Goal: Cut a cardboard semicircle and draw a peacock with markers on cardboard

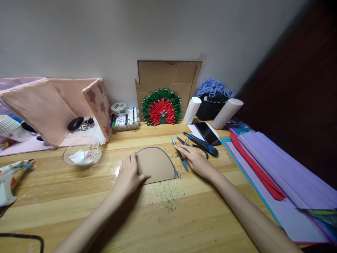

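Observation:
A half-round piece of brown cardboard (155,163) lies on the wooden table, its curved edge marked in blue. At its left end my left hand (130,172) grips it, thumb on the face and fingers along the upper left edge. Right of the cardboard is a blue marker pen (183,162), slanted and close to the tabletop. My right hand (193,158) has its fingertips closed over the middle of this pen; its thumb is hidden. Just behind that hand lie scissors (201,149) with dark handles and a blue-and-black box cutter (202,143).
A red-green peacock decoration (163,109) stands against a cardboard sheet (168,72). Markers (127,119) and a clear bowl (82,154) are at left, with a glue gun (10,179) beyond. White rolls (193,109) and a phone (207,133) sit behind; coloured sheets (284,168) cover the right side.

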Demonstrator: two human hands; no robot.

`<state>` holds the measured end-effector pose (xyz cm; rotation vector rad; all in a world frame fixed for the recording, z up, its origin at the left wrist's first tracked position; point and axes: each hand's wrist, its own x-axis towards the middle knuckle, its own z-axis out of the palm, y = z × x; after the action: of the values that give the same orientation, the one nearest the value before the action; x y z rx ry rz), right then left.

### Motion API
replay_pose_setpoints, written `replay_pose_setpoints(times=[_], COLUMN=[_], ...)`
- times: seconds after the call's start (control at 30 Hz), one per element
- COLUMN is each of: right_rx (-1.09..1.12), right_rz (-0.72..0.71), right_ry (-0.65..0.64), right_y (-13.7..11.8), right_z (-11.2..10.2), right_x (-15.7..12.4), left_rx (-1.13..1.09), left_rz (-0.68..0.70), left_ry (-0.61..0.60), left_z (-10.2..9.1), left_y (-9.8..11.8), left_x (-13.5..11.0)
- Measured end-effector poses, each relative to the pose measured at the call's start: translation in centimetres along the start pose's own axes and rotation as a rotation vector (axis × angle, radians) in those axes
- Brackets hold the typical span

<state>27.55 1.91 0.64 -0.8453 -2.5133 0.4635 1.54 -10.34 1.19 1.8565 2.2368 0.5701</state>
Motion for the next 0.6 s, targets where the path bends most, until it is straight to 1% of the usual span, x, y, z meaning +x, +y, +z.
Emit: replay_pose_setpoints(times=[0.07,0.13,0.2,0.27,0.33,0.37,0.4,0.43,0.5,0.6], right_rx=[-0.149,-0.261,-0.307,-0.264,-0.2,-0.183,-0.178,-0.182,-0.198,-0.223], right_rz=[0.139,0.324,0.473,0.548,0.584,0.594,0.593,0.584,0.546,0.516], right_ry=[0.018,0.065,0.044,-0.044,-0.106,-0.116,-0.118,-0.118,-0.119,-0.121], right_y=[1.6,2.7,3.5,3.9,3.9,3.7,3.5,3.2,2.6,1.9], right_z=[-0.8,-1.4,-1.8,-1.9,-1.9,-1.8,-1.8,-1.8,-1.7,-1.8], right_x=[-0.3,-0.9,-1.4,-1.7,-1.7,-1.7,-1.6,-1.6,-1.5,-1.4], left_rx=[0.029,0.018,-0.046,-0.175,-0.385,-0.515,-0.648,-0.766,-0.937,-1.065], left_rz=[-0.069,-0.131,-0.187,-0.266,-0.324,-0.328,-0.319,-0.311,-0.328,-0.412], left_ry=[-0.01,-0.03,-0.052,-0.112,-0.239,-0.3,-0.331,-0.325,-0.232,-0.07], left_z=[0.0,-0.1,-0.3,-0.8,-1.6,-2.2,-2.7,-3.3,-4.2,-4.9], left_y=[-0.9,-1.5,-2.0,-2.5,-2.7,-2.8,-2.8,-2.7,-2.5,-2.2], left_x=[0.4,1.0,1.6,2.2,2.7,2.9,3.1,3.2,3.4,3.6])
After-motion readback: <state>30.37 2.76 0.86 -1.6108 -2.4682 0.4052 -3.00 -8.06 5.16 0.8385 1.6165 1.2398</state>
